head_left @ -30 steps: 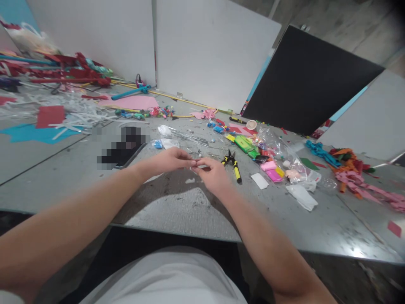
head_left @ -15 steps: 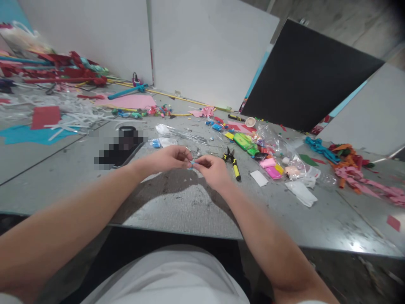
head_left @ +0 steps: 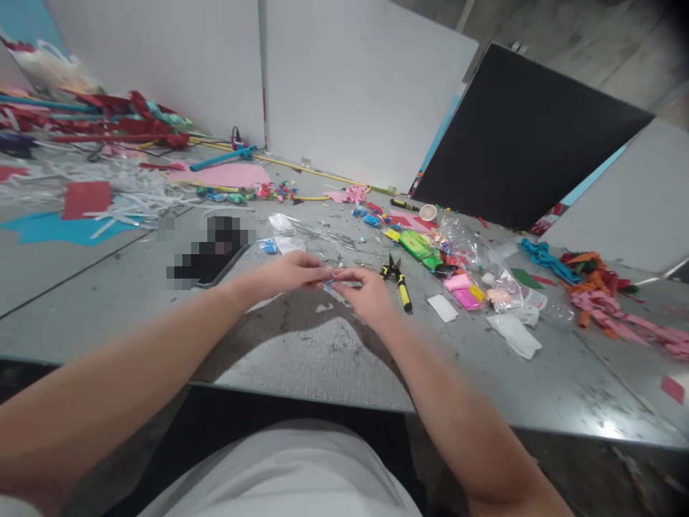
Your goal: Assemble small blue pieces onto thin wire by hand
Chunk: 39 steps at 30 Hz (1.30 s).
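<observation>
A small blue piece of what looks like modelling clay [head_left: 329,284] sits between my fingertips, largely covered by them. My left hand [head_left: 293,272] pinches it from the left, and my right hand [head_left: 364,289] pinches it from the right. Both hands are close together above the grey table [head_left: 323,352]. Just right of my right hand lie yellow-and-black pliers [head_left: 399,280] with their jaws apart. Behind my left hand are a blue lump in clear wrap [head_left: 268,246] and a bundle of thin wires [head_left: 328,233].
Coloured clay packets [head_left: 420,244] and a crumpled clear bag [head_left: 468,248] lie to the right, near a white card [head_left: 442,308] and a tissue [head_left: 514,335]. A partly pixelated dark device [head_left: 226,251] lies left. White paper strips [head_left: 134,183] spread at far left. Upright panels [head_left: 355,86] stand behind.
My left fingers have straightened and lie flatter against my right fingertips around the blue piece. The whole view has shifted slightly; the things on the table stay put.
</observation>
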### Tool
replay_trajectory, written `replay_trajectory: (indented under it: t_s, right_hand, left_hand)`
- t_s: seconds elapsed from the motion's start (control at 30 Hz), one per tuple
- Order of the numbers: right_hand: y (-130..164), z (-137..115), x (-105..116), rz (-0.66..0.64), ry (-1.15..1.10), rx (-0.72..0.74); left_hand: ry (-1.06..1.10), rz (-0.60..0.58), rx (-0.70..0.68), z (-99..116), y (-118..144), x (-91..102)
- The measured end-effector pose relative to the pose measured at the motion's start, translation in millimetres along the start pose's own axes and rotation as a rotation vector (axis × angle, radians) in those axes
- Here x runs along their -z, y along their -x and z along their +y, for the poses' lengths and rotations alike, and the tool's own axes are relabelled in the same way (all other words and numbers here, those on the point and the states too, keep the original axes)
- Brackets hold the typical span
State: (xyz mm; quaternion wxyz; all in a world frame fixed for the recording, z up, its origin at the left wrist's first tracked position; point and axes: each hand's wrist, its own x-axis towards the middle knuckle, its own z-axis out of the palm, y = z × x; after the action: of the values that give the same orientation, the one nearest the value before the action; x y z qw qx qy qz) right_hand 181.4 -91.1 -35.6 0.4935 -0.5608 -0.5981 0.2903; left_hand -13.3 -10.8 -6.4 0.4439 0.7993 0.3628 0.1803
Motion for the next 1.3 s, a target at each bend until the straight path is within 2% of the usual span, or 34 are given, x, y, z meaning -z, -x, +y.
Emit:
replay_trajectory:
  t_s: [0.1,0.3,0.43,0.6,0.7,0.8,0.97,1.13,1.3]
  right_hand:
    - [4,-1,-3,-0.050,0.005,0.000]
    - [2,2,-5,0.011,-0.051,0.023]
    - [-4,7,0,0.086,0.018,0.019]
    - [-7,8,8,0.180,0.181,0.012]
    - [-5,5,6,0.167,0.159,0.009]
    - [-1,2,0,0.105,0.073,0.010]
    - [2,4,-6,-0.002,0.007,-0.037]
    - [-1,5,-6,0.042,-0.129,-0.056]
    - [-4,7,-3,0.060,-0.051,-0.056]
  left_hand:
    - [0.095,-0.074,-0.041,1,1,-0.5]
    - [0.225,-0.117,-0.050,-2,-1,-0.9]
    - [0.178,-0.108,-0.015,3,0,-0.1]
    - [-0.004,-0.148,-0.022,-1,-2,0.0]
    - [-0.108,-0.063,0.008,-5,-4,0.2]
    - [-0.050,-0.008,0.032,-4,-2,0.8]
    - [0.103,-0.087,-0.027,0,0,0.5]
    - [0.222,-0.088,-0.033,-2,0,-2.6]
    - [0.210,-0.095,-0.059,-4,-1,-2.8]
